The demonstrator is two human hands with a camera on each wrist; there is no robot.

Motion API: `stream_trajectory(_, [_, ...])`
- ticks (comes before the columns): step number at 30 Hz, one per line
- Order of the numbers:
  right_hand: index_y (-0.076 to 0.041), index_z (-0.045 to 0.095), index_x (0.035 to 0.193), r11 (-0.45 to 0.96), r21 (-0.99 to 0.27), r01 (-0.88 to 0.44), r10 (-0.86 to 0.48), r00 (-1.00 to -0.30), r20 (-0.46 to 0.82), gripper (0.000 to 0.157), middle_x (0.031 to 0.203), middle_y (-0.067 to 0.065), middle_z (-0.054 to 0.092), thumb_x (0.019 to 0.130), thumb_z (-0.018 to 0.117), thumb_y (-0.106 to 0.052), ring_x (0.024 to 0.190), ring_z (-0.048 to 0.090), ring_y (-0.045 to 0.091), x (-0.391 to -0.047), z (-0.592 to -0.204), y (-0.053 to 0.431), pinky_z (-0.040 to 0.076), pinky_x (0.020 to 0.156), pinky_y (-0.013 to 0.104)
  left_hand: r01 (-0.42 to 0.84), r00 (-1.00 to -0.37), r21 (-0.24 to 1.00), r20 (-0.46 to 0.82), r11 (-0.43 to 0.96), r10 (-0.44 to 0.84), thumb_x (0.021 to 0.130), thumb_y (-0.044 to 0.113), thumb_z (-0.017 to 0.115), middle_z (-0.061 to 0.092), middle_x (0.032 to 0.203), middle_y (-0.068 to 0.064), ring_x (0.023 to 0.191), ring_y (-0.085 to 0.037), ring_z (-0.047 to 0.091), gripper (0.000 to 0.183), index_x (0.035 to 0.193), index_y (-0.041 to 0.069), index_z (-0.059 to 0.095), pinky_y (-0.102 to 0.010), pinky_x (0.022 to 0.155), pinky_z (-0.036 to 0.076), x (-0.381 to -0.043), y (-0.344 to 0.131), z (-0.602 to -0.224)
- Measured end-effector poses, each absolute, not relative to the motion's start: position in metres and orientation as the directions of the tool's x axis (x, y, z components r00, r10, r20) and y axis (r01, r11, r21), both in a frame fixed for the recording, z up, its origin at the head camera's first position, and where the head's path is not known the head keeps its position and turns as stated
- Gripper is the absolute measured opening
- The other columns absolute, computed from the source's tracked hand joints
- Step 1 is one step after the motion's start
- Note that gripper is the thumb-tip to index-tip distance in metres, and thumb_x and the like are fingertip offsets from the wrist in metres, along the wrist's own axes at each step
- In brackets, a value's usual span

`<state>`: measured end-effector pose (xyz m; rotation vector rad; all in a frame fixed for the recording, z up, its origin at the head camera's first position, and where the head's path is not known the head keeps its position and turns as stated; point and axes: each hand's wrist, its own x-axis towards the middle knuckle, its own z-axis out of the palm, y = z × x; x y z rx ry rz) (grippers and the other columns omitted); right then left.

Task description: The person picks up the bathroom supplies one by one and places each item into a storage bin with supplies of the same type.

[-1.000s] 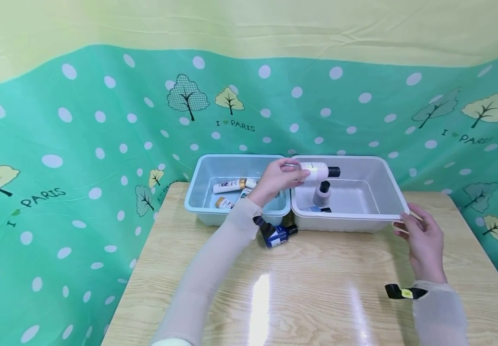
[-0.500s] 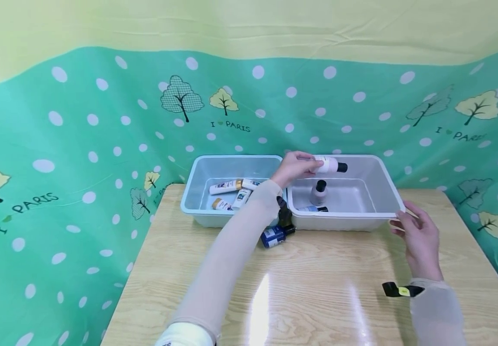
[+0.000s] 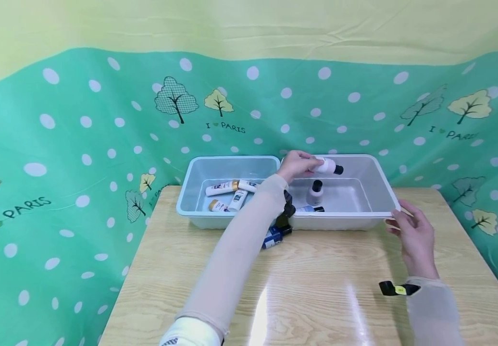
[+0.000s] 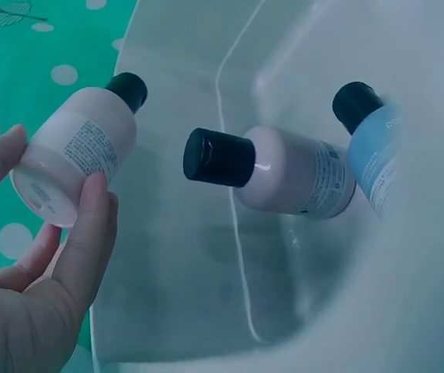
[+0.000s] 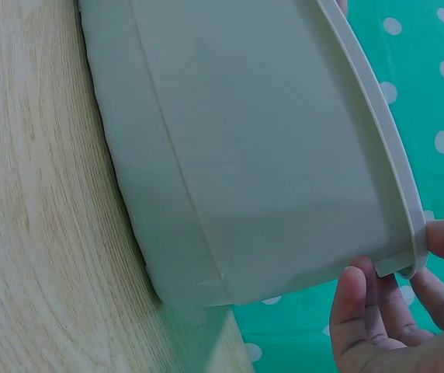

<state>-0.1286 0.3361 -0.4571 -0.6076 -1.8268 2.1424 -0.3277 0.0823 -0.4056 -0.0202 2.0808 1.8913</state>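
My left hand (image 3: 298,166) holds a pale pink bottle (image 3: 326,166) with a black cap by its base end, over the back left of the grey-white bin (image 3: 337,215). In the left wrist view the thumb and fingers pinch this bottle (image 4: 82,148), its cap pointing away from the palm. Inside the bin stands a second pinkish bottle (image 3: 315,194) with a black cap, and a blue bottle (image 3: 305,209) lies near the front wall. My right hand (image 3: 417,235) pinches the bin's front right corner, thumb on the rim (image 5: 417,225), fingers beneath it.
A light blue bin (image 3: 184,211) stands against the grey-white one and contains several white tubes, some with gold caps. A dark blue bottle (image 3: 272,237) lies on the wooden table (image 3: 318,274) in front, partly behind my left sleeve. A patterned green curtain (image 3: 102,192) hangs behind.
My left hand has carried the pink bottle rightward, from beside the two bins' shared edge to farther over the grey-white bin. The bottle's cap now dips slightly. My right hand keeps its grip.
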Motion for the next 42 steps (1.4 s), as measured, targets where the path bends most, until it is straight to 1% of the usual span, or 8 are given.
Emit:
stream_trajectory(8, [-0.013,0.05,0.131,-0.179,-0.982,0.055,0.442,-0.887,-0.13,0.051,0.116,0.007,0.058,0.085,0.068,-0.022,0.085,0.062,0.019,-0.13,-0.46,0.333,0.054,0.064,0.025,-0.236,-0.942,0.947,-0.279,0.22,0.188,0.069,0.024,0.083,0.059,0.093,-0.001,0.074,-0.017,0.061,0.034,0.095,0.01,0.065,-0.03,0.065,0.055,-0.326,0.088,-0.398])
stream_trajectory(13, [-0.007,0.049,0.13,-0.232,-0.973,-0.003,0.418,-0.903,-0.096,0.05,0.112,0.009,0.06,0.085,0.068,-0.016,0.082,0.064,0.019,-0.131,-0.462,0.332,0.054,0.061,0.026,-0.239,-0.936,0.927,-0.299,0.288,0.184,0.072,0.021,0.081,0.059,0.096,-0.002,0.077,-0.017,0.062,0.04,0.105,0.008,0.063,-0.029,0.066,0.055,-0.321,0.087,-0.395])
stream_trajectory(17, [-0.008,0.049,0.131,-0.222,-0.975,0.009,0.413,-0.905,-0.102,0.051,0.114,0.01,0.058,0.085,0.067,-0.017,0.083,0.063,0.02,-0.13,-0.462,0.331,0.054,0.062,0.026,-0.227,-0.936,0.924,-0.294,0.308,0.193,0.074,0.016,0.079,0.061,0.093,-0.002,0.078,-0.018,0.064,0.045,0.113,0.006,0.06,-0.028,0.069,0.054,-0.32,0.085,-0.395])
stream_trajectory(22, [-0.009,0.049,0.131,-0.215,-0.976,0.024,0.419,-0.9,-0.115,0.052,0.115,0.01,0.057,0.084,0.068,-0.019,0.085,0.063,0.02,-0.13,-0.459,0.332,0.054,0.063,0.026,-0.242,-0.934,0.924,-0.304,0.298,0.185,0.074,0.016,0.079,0.061,0.091,-0.002,0.074,-0.018,0.064,0.043,0.112,0.007,0.061,-0.027,0.064,0.055,-0.323,0.085,-0.398])
stream_trajectory(28, [-0.01,0.049,0.131,-0.201,-0.979,0.04,0.431,-0.894,-0.125,0.052,0.114,0.008,0.057,0.084,0.068,-0.02,0.085,0.063,0.02,-0.13,-0.458,0.332,0.054,0.063,0.026,-0.239,-0.934,0.933,-0.297,0.269,0.198,0.074,0.016,0.078,0.061,0.094,-0.003,0.076,-0.018,0.063,0.042,0.112,0.006,0.061,-0.025,0.061,0.054,-0.323,0.084,-0.397])
stream_trajectory(31, [-0.01,0.049,0.131,-0.199,-0.979,0.048,0.435,-0.891,-0.132,0.052,0.114,0.008,0.057,0.084,0.068,-0.021,0.085,0.063,0.02,-0.13,-0.458,0.333,0.054,0.063,0.026,-0.23,-0.929,0.952,-0.277,0.203,0.245,0.075,0.014,0.077,0.062,0.094,-0.004,0.077,-0.018,0.063,0.044,0.114,0.004,0.06,-0.025,0.061,0.054,-0.32,0.079,-0.393])
stream_trajectory(37, [-0.012,0.049,0.131,-0.199,-0.978,0.059,0.437,-0.888,-0.142,0.052,0.119,0.01,0.055,0.084,0.068,-0.023,0.087,0.062,0.02,-0.128,-0.457,0.334,0.054,0.065,0.026,-0.212,-0.909,0.974,-0.228,0.084,0.348,0.074,0.015,0.078,0.064,0.096,-0.005,0.08,-0.017,0.065,0.049,0.117,0.004,0.057,-0.028,0.066,0.055,-0.308,0.059,-0.38])
stream_trajectory(42, [-0.012,0.049,0.131,-0.205,-0.977,0.058,0.438,-0.887,-0.145,0.052,0.117,0.009,0.056,0.084,0.068,-0.022,0.084,0.063,0.017,-0.127,-0.455,0.336,0.054,0.064,0.026,-0.178,-0.901,0.984,-0.16,-0.008,0.402,0.075,0.015,0.077,0.065,0.098,-0.007,0.085,-0.02,0.065,0.046,0.116,0.007,0.057,-0.033,0.074,0.054,-0.285,0.032,-0.369])
